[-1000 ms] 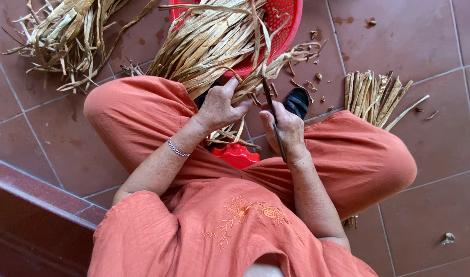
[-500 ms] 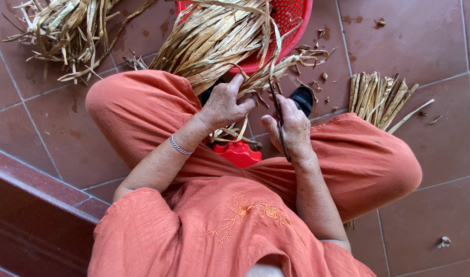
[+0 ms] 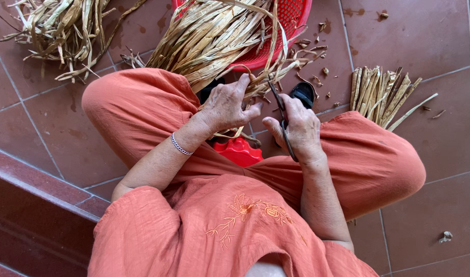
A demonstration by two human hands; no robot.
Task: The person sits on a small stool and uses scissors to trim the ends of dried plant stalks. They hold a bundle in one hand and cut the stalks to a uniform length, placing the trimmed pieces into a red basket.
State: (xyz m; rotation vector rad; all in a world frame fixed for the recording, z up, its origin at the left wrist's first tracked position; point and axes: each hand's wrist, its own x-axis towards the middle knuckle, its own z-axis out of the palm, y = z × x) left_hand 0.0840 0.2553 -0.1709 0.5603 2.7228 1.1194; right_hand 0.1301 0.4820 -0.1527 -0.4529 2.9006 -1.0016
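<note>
**2 hands, 1 scissors, 3 leaf piles**

Left hand (image 3: 227,105) grips dried leaves (image 3: 214,38) spilling from 1 red basket (image 3: 291,20). Right hand (image 3: 296,128) clenched on scissors (image 3: 281,115), blades at the leaf tips just beside the left fingers. 1 loose pile (image 3: 60,31) left of basket, 1 cut bundle (image 3: 381,95) to its right.

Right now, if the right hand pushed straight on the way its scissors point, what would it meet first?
Probably the dried leaf strips that the left hand grips, just ahead of the right hand; depth is unclear.
</note>
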